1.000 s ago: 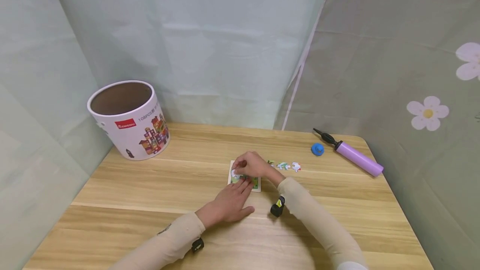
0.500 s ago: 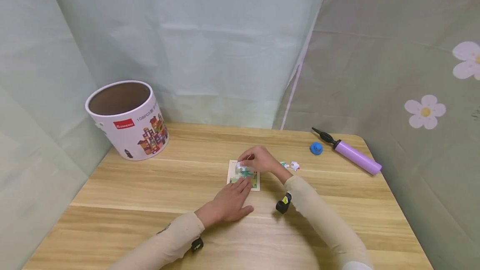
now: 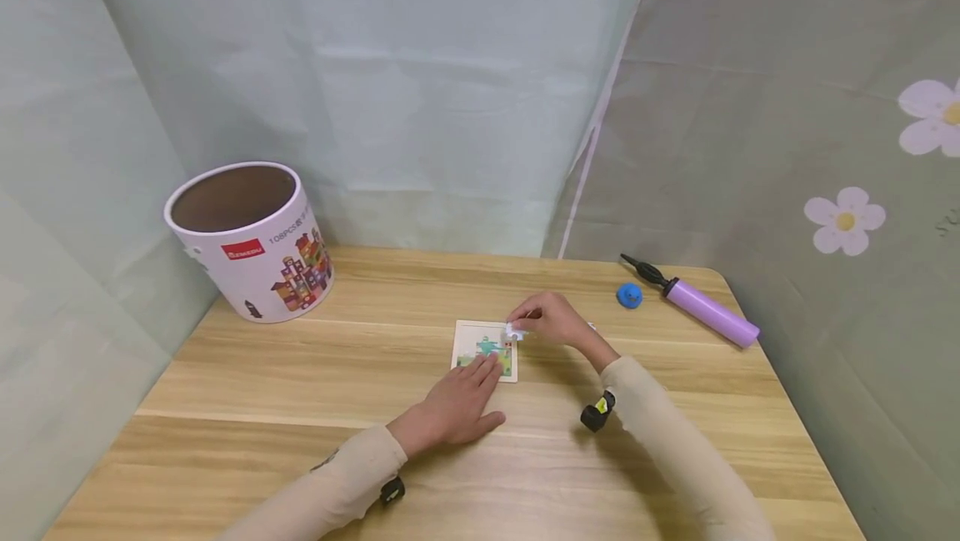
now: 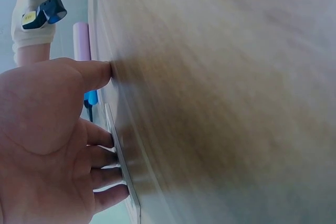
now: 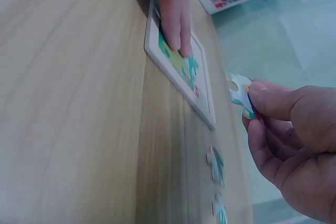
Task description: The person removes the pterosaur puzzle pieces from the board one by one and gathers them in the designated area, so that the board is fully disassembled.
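A small jigsaw puzzle board (image 3: pixel 467 333) with a pale frame lies on the table, green pieces filling part of its near side. My left hand (image 3: pixel 462 404) rests flat with its straight fingertips on the board's near part, covering some of the picture. Between thumb and fingers, my right hand (image 3: pixel 553 320) pinches a whitish-blue puzzle piece (image 5: pixel 240 92) above the board's far right corner. In the right wrist view, a loose puzzle piece (image 5: pixel 218 166) and another piece (image 5: pixel 220 211) lie on the table beyond the board's corner; my right hand mostly hides them in the head view.
A large white bucket (image 3: pixel 288 278) with printed blocks stands at the back left. Toward the back right lie a small blue toy (image 3: pixel 629 295) and a purple hand pump (image 3: pixel 711 312) with a black nozzle. Fabric curtains (image 3: pixel 450 107) hang behind the wooden table (image 3: pixel 300 391).
My right hand has moved right with the pinched piece, from over the board's left part to its far right corner, uncovering the board's upper area. My left hand has stayed in place.
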A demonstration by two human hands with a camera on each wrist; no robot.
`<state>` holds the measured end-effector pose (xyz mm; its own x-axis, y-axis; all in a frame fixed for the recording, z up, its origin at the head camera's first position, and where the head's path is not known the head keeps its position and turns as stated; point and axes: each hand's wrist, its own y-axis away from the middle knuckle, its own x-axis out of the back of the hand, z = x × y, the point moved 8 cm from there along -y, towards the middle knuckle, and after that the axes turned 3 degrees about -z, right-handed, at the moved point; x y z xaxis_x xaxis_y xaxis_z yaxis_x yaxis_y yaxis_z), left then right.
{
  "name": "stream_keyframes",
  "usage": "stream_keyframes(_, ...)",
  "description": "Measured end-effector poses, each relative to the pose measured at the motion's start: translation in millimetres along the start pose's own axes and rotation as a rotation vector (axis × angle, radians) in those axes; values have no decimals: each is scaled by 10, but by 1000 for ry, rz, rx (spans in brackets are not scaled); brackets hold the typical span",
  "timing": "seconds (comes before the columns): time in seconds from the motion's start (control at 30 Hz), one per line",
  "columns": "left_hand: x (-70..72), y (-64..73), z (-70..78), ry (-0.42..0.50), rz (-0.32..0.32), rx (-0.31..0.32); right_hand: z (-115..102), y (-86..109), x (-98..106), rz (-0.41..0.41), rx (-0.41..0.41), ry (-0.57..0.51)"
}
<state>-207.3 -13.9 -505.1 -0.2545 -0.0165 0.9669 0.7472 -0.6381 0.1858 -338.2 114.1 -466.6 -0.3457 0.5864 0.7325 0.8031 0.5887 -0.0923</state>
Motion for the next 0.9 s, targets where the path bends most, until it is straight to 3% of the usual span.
stream_keyframes(0.43, 32, 10, -3, 8, -2, -1, 232, 272, 58, 3, -64, -10)
stream_keyframes(0.9, 21, 6, 6, 9, -11, 2, 315, 379, -32, -17, -66, -2)
